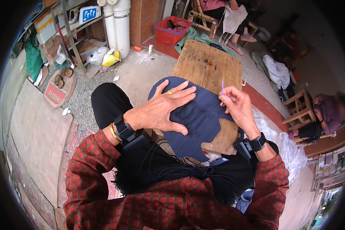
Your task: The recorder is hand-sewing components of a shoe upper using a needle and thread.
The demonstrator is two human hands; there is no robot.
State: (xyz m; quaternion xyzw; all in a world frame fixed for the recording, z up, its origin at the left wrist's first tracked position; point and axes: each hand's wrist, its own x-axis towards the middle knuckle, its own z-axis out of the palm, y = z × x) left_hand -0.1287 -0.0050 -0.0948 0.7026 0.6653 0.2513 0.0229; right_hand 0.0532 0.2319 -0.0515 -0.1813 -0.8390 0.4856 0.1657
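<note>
A dark navy piece of quilted-looking fabric (pixel 205 111) lies over the near part of a wooden board (pixel 207 63) in front of me. My left hand (pixel 163 109) presses flat on the fabric with its fingers spread, a ring on one finger. At the fabric's right edge, my right hand (pixel 237 105) is closed in a pinch on a thin purple stick (pixel 222 87), held roughly upright. Its lower end is hidden by the fingers. Thin black cords (pixel 172 168) lie bundled across my lap, below the fabric.
A red plastic basket (pixel 173 30) stands beyond the board, near a seated person (pixel 234 23). Clear plastic sheeting (pixel 291 153) lies at my right, close to a wooden stool (pixel 299 109). Slippers (pixel 61 78) rest on a mat (pixel 60 94) at the left. White pipes (pixel 121 27) rise at the back.
</note>
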